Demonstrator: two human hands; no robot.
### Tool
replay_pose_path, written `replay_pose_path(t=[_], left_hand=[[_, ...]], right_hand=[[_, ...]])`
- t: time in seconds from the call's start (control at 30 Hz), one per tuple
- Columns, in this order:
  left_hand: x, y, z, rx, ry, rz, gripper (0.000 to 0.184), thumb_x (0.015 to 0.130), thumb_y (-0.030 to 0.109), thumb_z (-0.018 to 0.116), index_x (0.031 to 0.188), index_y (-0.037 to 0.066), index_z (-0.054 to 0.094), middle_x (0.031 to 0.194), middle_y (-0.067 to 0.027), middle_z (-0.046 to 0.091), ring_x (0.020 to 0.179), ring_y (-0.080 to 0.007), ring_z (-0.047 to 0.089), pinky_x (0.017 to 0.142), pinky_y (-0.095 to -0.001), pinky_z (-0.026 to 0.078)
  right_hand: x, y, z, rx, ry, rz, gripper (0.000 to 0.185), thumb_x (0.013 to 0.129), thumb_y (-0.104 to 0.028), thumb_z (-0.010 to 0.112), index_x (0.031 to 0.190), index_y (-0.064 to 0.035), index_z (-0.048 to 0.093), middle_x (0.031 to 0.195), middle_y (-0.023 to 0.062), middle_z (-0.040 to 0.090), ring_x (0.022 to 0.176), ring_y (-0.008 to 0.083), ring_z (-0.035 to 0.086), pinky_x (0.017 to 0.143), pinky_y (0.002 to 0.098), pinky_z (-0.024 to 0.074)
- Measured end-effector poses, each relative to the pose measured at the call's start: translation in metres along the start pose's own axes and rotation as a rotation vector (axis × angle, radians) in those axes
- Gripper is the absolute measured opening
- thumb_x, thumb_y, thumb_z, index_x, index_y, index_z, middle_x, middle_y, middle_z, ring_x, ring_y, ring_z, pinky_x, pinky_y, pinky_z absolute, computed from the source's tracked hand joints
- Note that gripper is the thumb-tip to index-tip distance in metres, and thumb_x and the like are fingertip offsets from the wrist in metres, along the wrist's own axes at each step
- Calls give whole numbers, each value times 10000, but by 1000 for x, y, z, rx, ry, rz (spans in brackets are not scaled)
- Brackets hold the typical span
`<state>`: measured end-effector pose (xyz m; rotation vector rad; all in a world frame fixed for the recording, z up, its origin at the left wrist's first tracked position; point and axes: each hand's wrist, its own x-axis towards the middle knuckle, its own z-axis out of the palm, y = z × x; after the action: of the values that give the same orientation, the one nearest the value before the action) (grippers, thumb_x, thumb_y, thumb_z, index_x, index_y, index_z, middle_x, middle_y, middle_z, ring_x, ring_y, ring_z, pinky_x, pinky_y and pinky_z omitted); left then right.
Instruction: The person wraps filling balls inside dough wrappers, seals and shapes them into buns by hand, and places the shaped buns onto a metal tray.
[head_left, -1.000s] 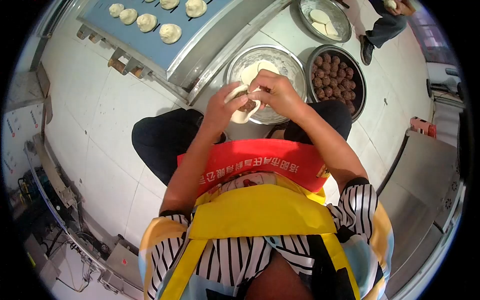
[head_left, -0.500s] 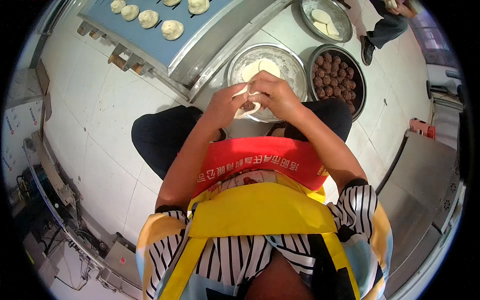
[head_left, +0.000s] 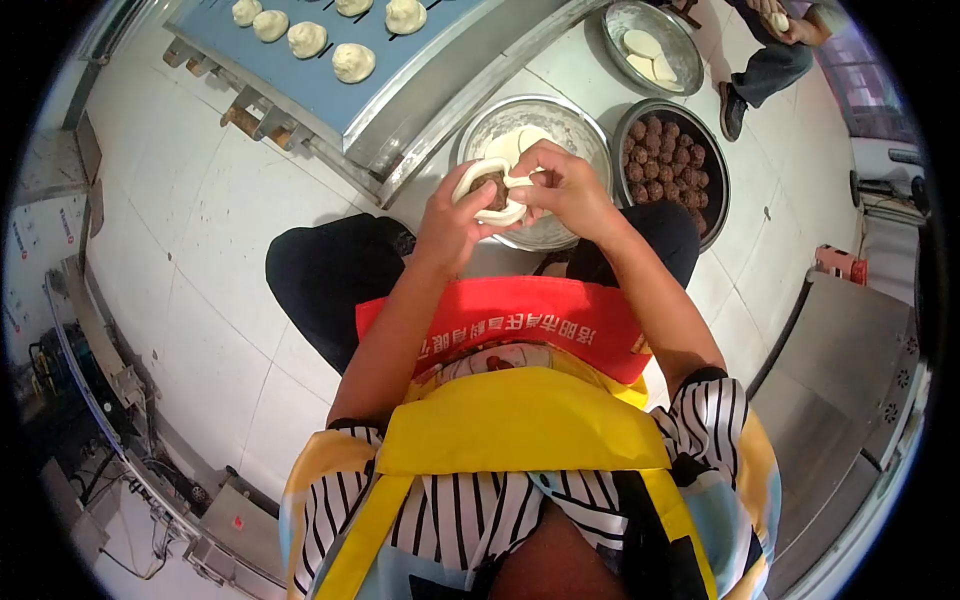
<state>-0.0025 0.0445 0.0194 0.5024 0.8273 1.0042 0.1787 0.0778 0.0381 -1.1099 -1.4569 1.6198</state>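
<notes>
My left hand [head_left: 447, 228] cups an unclosed stuffed bun [head_left: 463, 187], a white dough wrapper around a dark filling ball [head_left: 497, 190]. The thumb rests on the filling. My right hand [head_left: 566, 190] pinches the wrapper's rim on the right side, fingers pressed together. Just beyond both hands stands a metal bowl [head_left: 592, 130] dusted with flour, with flat dough rounds [head_left: 517, 140] in it. To its right is a dark-walled bowl [head_left: 722, 178] of brown filling balls [head_left: 662, 160].
A blue tray surface [head_left: 310, 80] in a metal frame holds several shaped buns [head_left: 353, 62] at upper left. Another bowl [head_left: 612, 50] with dough rounds stands farther back. A co-worker's hand [head_left: 800, 30] and shoe [head_left: 733, 110] show at upper right. A steel cabinet [head_left: 830, 360] lines the right side.
The wrapper has turned upward and opened, so the filling ball shows more. My left hand has rolled palm-up under it, and my right hand has shifted slightly right along the rim.
</notes>
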Motion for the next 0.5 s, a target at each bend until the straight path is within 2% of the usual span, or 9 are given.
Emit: replay_pose_path(t=[0.07, 0.17, 0.27, 0.37, 0.47, 0.5], left_hand=[[-4, 7, 2, 26, -40, -36, 346, 914, 129, 522, 1240, 24, 478, 1143, -140, 559, 1063, -261, 584, 888, -468, 533], [-2, 11, -4, 123, -97, -78, 351, 926, 153, 513, 1250, 22, 473, 1136, -135, 560, 1060, -253, 585, 863, -453, 540], [-4, 10, -1, 53, -62, -167, 370, 918, 136, 538, 1266, 34, 465, 1137, -122, 560, 1042, -227, 588, 837, -418, 546], [3, -10, -2, 121, 143, 89, 351, 899, 107, 581, 1234, 38, 505, 1110, -103, 573, 996, -190, 596, 819, -375, 549], [7, -21, -1, 147, 178, 204, 335, 873, 112, 609, 1193, 23, 564, 994, -99, 605, 852, -166, 607, 688, -296, 527], [7, -20, -3, 194, 172, 191, 326, 868, 114, 613, 1179, 21, 576, 971, -95, 615, 835, -163, 611, 682, -286, 522]], right_hand=[[-1, 3, 1, -94, 18, -176, 114, 813, 7, 673, 891, 16, 590, 860, 52, 534, 632, 106, 584, 514, 240, 495], [-4, 1, 8, -79, 50, -128, 102, 810, 2, 677, 882, 9, 606, 831, 42, 523, 641, 103, 570, 500, 232, 487], [-5, -3, 12, -229, 81, -86, 107, 808, -4, 683, 879, 24, 608, 837, 52, 530, 628, 105, 562, 478, 237, 481], [-6, -10, 20, -199, 200, 55, 100, 803, -3, 687, 855, 38, 612, 833, 61, 530, 619, 116, 563, 466, 243, 486], [1, 1, 15, -215, 81, 18, 92, 829, -7, 674, 879, 37, 611, 879, 46, 536, 659, 109, 594, 504, 224, 496], [1, 3, 15, -221, 64, 5, 88, 828, -8, 674, 874, 37, 612, 883, 49, 537, 667, 112, 596, 509, 224, 498]])
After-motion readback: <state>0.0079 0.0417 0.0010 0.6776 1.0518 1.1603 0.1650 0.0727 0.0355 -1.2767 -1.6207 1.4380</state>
